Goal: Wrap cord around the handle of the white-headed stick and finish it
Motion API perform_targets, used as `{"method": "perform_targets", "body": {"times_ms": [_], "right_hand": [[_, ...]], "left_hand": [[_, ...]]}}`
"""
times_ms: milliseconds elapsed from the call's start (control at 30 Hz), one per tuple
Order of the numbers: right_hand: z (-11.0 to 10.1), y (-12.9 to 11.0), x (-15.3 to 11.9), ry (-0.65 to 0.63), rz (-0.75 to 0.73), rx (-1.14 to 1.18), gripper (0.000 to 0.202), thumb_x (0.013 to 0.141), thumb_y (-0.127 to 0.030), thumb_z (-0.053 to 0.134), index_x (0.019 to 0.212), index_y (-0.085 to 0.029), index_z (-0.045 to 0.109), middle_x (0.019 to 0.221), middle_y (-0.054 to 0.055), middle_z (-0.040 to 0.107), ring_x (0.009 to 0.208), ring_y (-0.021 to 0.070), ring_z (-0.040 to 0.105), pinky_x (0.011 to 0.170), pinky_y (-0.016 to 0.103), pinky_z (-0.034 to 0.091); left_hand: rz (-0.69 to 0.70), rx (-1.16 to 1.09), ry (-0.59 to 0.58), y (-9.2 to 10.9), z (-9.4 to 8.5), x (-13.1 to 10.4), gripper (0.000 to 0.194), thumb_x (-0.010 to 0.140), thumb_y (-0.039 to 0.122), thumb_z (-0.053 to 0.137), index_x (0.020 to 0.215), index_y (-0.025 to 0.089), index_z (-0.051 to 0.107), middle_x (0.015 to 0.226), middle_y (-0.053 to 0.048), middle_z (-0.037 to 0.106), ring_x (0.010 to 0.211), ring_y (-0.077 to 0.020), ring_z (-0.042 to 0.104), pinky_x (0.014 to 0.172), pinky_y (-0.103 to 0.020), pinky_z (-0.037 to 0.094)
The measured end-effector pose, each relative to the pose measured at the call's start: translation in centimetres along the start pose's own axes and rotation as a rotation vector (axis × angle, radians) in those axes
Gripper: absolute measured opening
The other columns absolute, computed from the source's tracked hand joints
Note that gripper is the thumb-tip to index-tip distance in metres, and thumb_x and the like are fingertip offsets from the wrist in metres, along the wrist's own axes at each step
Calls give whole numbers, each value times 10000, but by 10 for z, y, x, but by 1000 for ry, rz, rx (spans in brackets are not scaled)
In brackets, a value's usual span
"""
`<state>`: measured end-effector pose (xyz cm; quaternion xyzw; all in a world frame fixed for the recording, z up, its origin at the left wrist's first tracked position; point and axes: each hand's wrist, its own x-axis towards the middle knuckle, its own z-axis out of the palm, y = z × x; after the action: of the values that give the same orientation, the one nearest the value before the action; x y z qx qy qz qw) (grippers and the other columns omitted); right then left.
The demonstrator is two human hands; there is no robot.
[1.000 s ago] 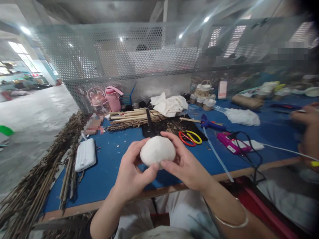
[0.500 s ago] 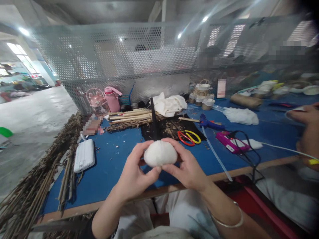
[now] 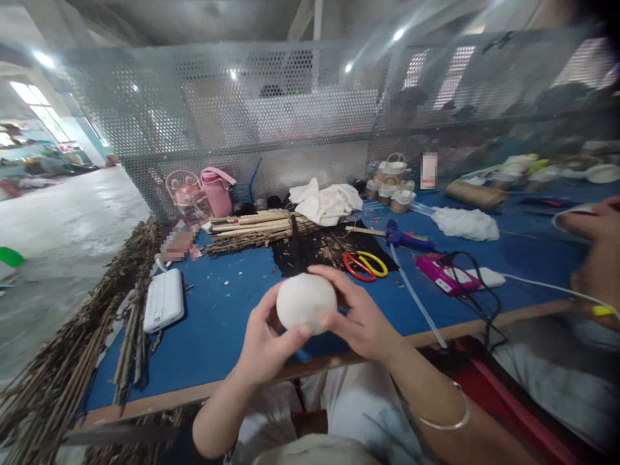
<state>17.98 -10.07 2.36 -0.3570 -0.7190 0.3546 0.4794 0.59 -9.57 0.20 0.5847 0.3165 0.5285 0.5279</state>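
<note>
A smooth white ball (image 3: pixel 306 300), slightly flattened, is held between my two hands above the front of the blue table (image 3: pixel 213 342). My left hand (image 3: pixel 271 336) grips its left side, with the thumb on the near lower face. From the right, my right hand (image 3: pixel 356 316) wraps its fingers over the top and presses the thumb low on the near side. What the ball is made of I cannot tell. Just beyond it lies a black cloth (image 3: pixel 320 248) with plant scraps. Scissors (image 3: pixel 365 266) with red and yellow handles rest on the cloth's right part.
Dry stems (image 3: pixel 130 349) lie along the left edge by a white power bank (image 3: pixel 165 300). Farther back are bundled sticks (image 3: pixel 256 226) and a white cloth (image 3: pixel 327 201). A blue glue gun (image 3: pixel 409 237) and magenta device (image 3: pixel 448 274) lie right. A co-worker's hand (image 3: pixel 593 223) is far right.
The white ball has turned in my hands and now shows a rounder, taller side. My right fingers have shifted over its top. The view has moved slightly.
</note>
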Motion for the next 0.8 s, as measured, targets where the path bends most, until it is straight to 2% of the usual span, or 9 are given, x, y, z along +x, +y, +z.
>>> {"method": "perform_targets", "body": {"times_ms": [67,133,233,333,433,533,600,667,800], "right_hand": [[1,4,2,-6,29,241,695,819,-625,424,1381,-256,248,1126,102,542,917,207,569,707,284,495],[4,3,5,-23,26,330,744,811,-645,412,1407,-263,182,1130,101,542,889,196,573,698,280,493],[9,-6,8,-39,-26,179,754,796,-559,531,1411,-247,228,1187,106,543,889,202,579,777,306,474],[5,-19,14,-33,-95,-38,586,826,-444,529,1351,-232,377,1182,79,572,984,236,561,846,321,443],[-7,-29,22,-92,-120,-206,456,840,-368,491,1273,-226,474,1065,48,634,928,224,584,796,297,451],[-16,-37,30,-234,-142,-350,439,827,-350,513,1245,-218,508,966,36,660,766,181,597,707,272,454],[-16,-39,34,-239,-147,-390,476,807,-378,551,1249,-210,502,948,38,657,731,169,589,681,268,455],[-12,-40,33,-185,-112,-368,559,776,-393,600,1283,-204,459,1002,54,640,768,173,590,678,269,469],[0,-35,22,-161,-69,-281,551,806,-309,574,1317,-195,399,1242,98,538,1025,211,558,821,313,475]], "left_hand": [[5,-187,62,-4,1,2,700,614,486,743,1206,212,487,1103,-87,622,961,-229,593,796,-295,484],[8,-298,106,-5,3,2,788,566,524,761,1226,218,458,1109,-96,621,970,-234,597,803,-305,486],[6,-331,116,2,6,0,821,540,516,779,1229,218,449,1144,-103,604,993,-238,592,828,-314,482],[12,-221,102,14,4,-5,723,575,492,768,1180,216,487,1128,-85,605,973,-221,592,820,-295,485],[-3,-39,29,26,-4,-8,645,630,366,770,1191,234,481,1168,-69,572,993,-206,578,820,-271,482],[29,81,-15,34,-12,-7,774,651,241,759,1311,287,356,1276,-64,488,1080,-215,538,863,-272,466],[45,96,-16,36,-13,-6,756,668,227,741,1311,288,348,1262,-56,493,1077,-209,540,867,-265,464],[50,65,15,35,-12,-4,656,695,237,717,1259,271,382,1188,-44,531,1015,-186,568,839,-251,474],[68,-17,44,28,-8,-6,581,746,262,667,1231,266,348,1171,-41,521,971,-159,577,817,-245,480]]}}
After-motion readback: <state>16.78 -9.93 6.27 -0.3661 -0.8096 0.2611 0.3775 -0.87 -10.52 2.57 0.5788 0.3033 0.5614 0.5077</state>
